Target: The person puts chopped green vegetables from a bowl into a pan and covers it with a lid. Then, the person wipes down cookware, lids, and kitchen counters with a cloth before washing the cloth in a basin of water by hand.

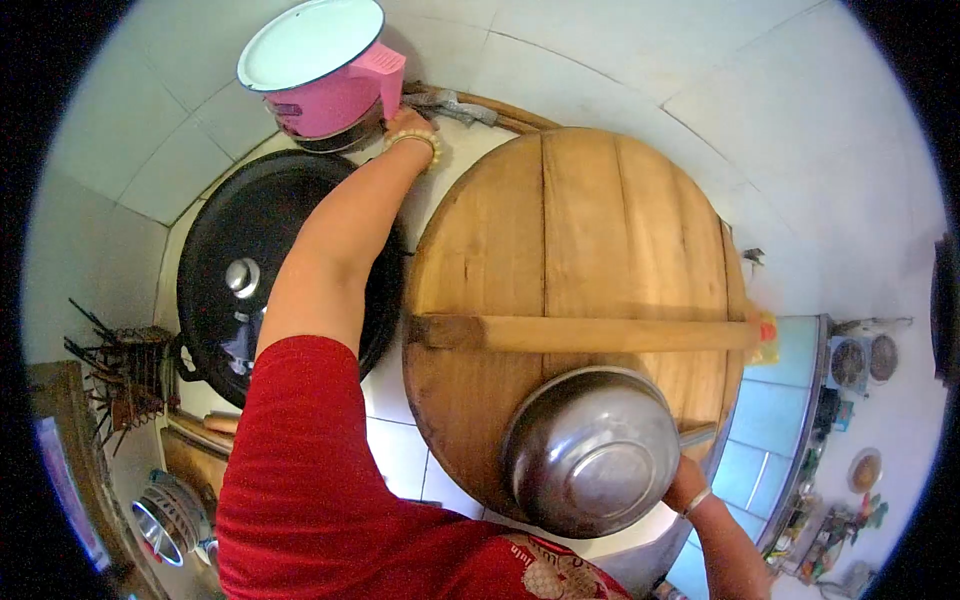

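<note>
My left hand (410, 124), with a beaded bracelet, reaches to the back wall. Its fingers are curled at the lower end of the handle of a pink plastic dipper (318, 108), partly hidden. A white enamel basin (312, 45) with a dark rim sits on top of the dipper. My right hand (686, 486), at lower right, grips the edge of a steel bowl (590, 455), its fingers mostly hidden. The bowl is tilted, underside toward me, in front of a large round wooden lid (580, 230) with a crossbar (600, 334).
Left of the wooden lid is a wide black pan with a dark lid (240, 215) and silver knob. Sticks (500, 108) lie along the tiled wall. A dark wire rack (130, 375) and stacked bowls (172, 515) are at far left. A blue-tiled surface (775, 400) lies at right.
</note>
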`<action>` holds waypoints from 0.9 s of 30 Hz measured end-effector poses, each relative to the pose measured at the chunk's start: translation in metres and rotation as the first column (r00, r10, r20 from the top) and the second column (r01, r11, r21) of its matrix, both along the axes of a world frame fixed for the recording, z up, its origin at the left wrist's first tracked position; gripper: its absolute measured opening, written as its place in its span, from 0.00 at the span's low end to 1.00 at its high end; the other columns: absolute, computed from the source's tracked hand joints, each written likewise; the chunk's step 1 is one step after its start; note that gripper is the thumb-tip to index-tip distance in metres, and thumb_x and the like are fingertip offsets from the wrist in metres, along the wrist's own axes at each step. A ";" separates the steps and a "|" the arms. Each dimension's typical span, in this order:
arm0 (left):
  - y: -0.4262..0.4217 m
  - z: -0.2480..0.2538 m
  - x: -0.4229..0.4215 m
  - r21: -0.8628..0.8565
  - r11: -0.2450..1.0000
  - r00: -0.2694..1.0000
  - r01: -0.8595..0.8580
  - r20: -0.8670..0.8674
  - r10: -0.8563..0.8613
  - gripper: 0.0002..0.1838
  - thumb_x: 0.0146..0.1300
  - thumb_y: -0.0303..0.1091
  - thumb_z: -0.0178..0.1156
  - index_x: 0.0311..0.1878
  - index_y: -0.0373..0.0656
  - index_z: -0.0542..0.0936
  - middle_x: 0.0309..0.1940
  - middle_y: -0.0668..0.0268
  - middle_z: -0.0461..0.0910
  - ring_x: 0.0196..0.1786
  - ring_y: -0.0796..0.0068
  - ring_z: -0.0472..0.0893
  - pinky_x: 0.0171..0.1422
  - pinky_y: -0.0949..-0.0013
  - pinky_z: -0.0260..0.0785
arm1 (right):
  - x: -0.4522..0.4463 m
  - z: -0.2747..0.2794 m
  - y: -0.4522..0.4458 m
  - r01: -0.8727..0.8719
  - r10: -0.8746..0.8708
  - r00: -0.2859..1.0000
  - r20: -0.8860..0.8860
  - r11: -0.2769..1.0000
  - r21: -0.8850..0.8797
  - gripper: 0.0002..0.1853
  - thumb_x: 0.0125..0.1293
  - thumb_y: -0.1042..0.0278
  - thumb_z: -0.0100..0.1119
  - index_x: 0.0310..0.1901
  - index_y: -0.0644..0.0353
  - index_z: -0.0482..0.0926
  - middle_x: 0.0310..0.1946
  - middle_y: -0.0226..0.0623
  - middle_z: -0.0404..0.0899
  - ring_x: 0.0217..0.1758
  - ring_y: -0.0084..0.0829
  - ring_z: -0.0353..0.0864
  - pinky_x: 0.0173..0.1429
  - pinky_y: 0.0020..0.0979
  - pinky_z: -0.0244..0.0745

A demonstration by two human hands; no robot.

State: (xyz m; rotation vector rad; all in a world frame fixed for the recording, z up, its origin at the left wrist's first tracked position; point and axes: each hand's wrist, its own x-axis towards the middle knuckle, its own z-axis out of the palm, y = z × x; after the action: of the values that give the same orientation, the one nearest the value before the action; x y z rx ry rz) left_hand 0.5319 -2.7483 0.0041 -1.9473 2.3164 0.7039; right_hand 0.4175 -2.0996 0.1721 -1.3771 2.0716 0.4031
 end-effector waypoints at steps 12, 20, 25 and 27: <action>0.025 0.018 -0.040 -0.158 0.928 0.933 0.336 0.191 -0.305 0.26 0.57 0.37 0.53 0.61 0.50 0.66 0.66 0.65 0.55 0.65 0.52 0.57 0.65 0.52 0.55 | 0.004 0.009 -0.007 0.033 -0.031 0.999 -0.015 0.995 0.092 0.25 0.40 0.61 0.69 0.41 0.63 0.74 0.40 0.51 0.76 0.45 0.48 0.75 0.47 0.42 0.72; 0.011 -0.006 -0.024 -0.375 0.786 0.860 0.492 0.067 -0.506 0.19 0.59 0.31 0.50 0.55 0.52 0.73 0.59 0.64 0.66 0.58 0.58 0.68 0.61 0.57 0.62 | 0.006 0.014 -0.015 0.045 -0.042 0.999 -0.020 0.980 0.192 0.22 0.40 0.64 0.68 0.38 0.64 0.76 0.38 0.52 0.76 0.43 0.50 0.75 0.46 0.43 0.72; 0.030 0.030 0.011 -0.391 0.791 0.876 0.470 0.317 -0.363 0.16 0.61 0.32 0.45 0.52 0.44 0.72 0.51 0.57 0.72 0.56 0.60 0.70 0.58 0.59 0.63 | 0.011 0.020 -0.024 0.059 -0.059 0.998 0.001 0.994 0.091 0.17 0.44 0.66 0.64 0.36 0.64 0.77 0.36 0.53 0.76 0.40 0.53 0.75 0.45 0.45 0.72; 0.025 0.021 0.017 -0.490 0.695 0.847 0.527 0.372 -0.380 0.17 0.63 0.32 0.40 0.54 0.43 0.69 0.43 0.56 0.77 0.51 0.59 0.74 0.53 0.59 0.67 | 0.008 0.016 -0.021 0.011 -0.011 1.000 -0.001 1.000 -0.021 0.15 0.45 0.66 0.62 0.36 0.64 0.78 0.36 0.54 0.77 0.38 0.54 0.75 0.44 0.46 0.72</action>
State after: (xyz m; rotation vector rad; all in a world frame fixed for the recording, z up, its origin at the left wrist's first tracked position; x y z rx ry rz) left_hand 0.5492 -2.7234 0.0249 -1.3401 2.8819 -0.3152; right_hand 0.4251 -2.1208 0.1881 -1.3777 2.0886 0.3783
